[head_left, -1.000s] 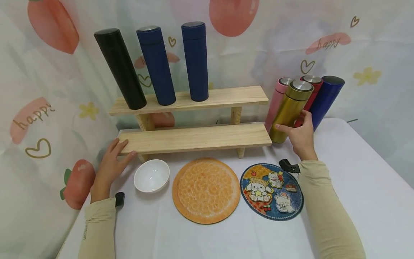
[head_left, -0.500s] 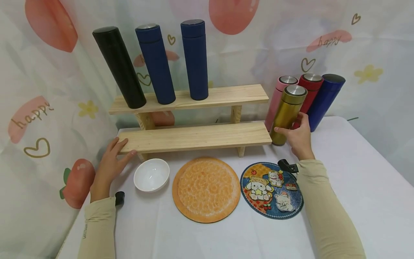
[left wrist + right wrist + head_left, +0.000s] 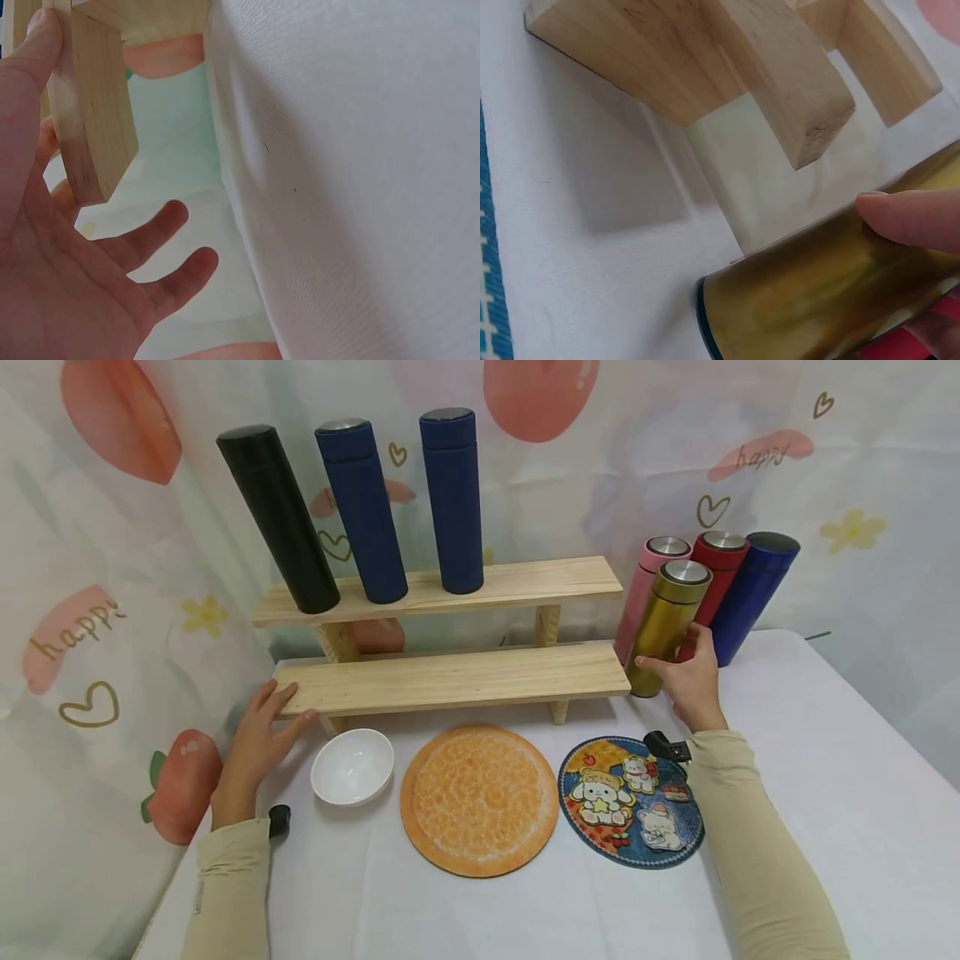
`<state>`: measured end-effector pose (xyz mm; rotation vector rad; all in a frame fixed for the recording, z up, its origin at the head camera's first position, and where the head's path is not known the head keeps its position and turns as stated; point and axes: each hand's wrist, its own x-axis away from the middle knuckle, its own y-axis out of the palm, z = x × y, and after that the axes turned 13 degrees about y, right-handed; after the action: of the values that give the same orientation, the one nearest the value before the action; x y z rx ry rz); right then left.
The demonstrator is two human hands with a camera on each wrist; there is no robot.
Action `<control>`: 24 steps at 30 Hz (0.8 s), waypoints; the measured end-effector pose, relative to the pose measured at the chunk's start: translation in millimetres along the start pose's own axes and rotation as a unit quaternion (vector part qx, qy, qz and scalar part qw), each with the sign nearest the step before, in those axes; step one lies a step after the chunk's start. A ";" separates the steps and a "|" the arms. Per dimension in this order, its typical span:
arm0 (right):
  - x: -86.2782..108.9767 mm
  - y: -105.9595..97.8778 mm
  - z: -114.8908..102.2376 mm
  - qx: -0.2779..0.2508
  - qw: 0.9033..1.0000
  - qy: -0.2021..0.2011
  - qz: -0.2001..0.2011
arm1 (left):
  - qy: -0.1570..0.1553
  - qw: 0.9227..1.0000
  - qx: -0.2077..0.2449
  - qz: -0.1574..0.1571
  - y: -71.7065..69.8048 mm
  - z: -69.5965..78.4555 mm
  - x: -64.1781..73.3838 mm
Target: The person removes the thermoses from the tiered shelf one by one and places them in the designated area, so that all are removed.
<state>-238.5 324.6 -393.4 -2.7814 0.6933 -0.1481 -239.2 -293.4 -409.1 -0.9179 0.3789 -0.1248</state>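
My right hand (image 3: 692, 687) grips a gold thermos (image 3: 660, 631) with a silver lid top, thumb on its near left side, fingers round its right. In the right wrist view the thermos (image 3: 817, 292) lies across the lower right, its dark-rimmed base showing. Close behind it stand a pink thermos (image 3: 640, 589), a red thermos (image 3: 718, 564) and a blue thermos (image 3: 753, 597). My left hand (image 3: 255, 739) holds the left end of the two-tier wooden shelf (image 3: 450, 681) at its lower board. In the left wrist view, thumb and fingers bracket the board (image 3: 90, 112), with two fingers extended free.
On the upper board stand a black thermos (image 3: 279, 518) and two navy thermoses, one left (image 3: 362, 510) and one right (image 3: 452, 502). Before the shelf lie a white bowl (image 3: 352, 768), a round orange mat (image 3: 480, 802) and a blue cartoon mat (image 3: 630, 802). A printed curtain (image 3: 555, 510) hangs behind.
The gold thermos and my right hand have shifted slightly, the lid coming lower and a little left, showing more of the red thermos. My left hand keeps its place on the shelf.
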 end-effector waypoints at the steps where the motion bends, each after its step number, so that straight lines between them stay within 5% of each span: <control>1: 0.1 0.2 0.5 0.002 1.000 0.000 0.001 | 0.001 1.000 0.001 -0.001 0.3 0.4 0.4; 24: 1.2 7.7 -0.7 -0.004 1.000 0.005 -0.012 | -0.020 1.000 0.003 -0.012 -0.1 3.3 -1.5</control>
<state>-241.0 317.4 -394.8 -2.7988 0.6653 -0.1632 -239.3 -290.6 -406.8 -0.9182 0.3303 -0.1288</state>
